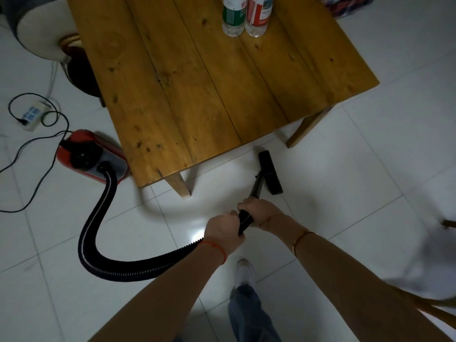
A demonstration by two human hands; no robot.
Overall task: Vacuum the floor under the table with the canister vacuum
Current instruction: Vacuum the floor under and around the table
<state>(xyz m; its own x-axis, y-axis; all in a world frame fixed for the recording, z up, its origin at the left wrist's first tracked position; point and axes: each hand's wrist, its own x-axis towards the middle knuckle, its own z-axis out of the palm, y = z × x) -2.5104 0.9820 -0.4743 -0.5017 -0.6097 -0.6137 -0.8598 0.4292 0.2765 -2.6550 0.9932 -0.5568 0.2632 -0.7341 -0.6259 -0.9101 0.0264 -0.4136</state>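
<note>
Both hands grip the black ribbed hose (98, 218) where it joins the wand (256, 187). The left hand (223, 229) wraps around the hose end, and the right hand (259, 213) closes around the grip just ahead of it, nearer the wand. The wand slants down to the flat black floor head (270, 172), which sits on the white tiled floor (345, 181) just outside the near edge of the wooden desk (209, 82), between its two near legs. The red canister vacuum (91, 155) stands on the floor beside the desk's left corner, the hose looping from it to the hands. A power strip (30, 116) with a black cord lies to the left. Two plastic bottles (246, 16) stand upright and touching on the desk's far side.
</note>
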